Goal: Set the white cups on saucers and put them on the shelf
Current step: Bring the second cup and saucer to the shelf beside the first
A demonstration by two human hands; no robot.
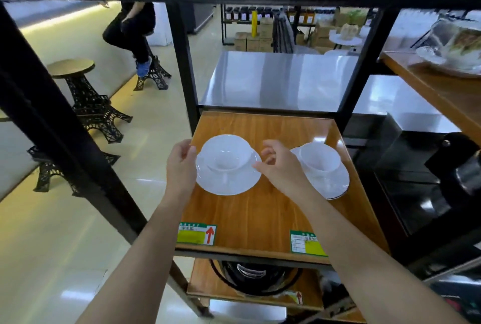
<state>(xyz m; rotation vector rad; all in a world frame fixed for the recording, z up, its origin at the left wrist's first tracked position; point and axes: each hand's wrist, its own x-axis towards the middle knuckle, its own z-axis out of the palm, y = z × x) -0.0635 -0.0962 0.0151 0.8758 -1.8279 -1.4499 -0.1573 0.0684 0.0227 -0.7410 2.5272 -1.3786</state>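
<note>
Two white cups stand on white saucers on the wooden shelf [260, 214]. The left cup [226, 153] sits on its saucer [229, 183] near the shelf's left edge. My left hand [181, 165] touches that saucer's left rim with fingers curled against it. My right hand [279, 167] hovers at the saucer's right rim, fingers loosely apart, fingertip at the edge. The right cup [321, 158] rests on a second saucer [335, 185] partly hidden behind my right hand.
Black shelf posts [183, 63] frame the shelf; a dark board hangs overhead. Price labels [196, 234] sit on the front edge. A black round appliance [253, 278] fills the lower shelf. A steel table [281, 79] lies behind; tower-shaped stools [86, 94] and a seated person [132, 32] are left.
</note>
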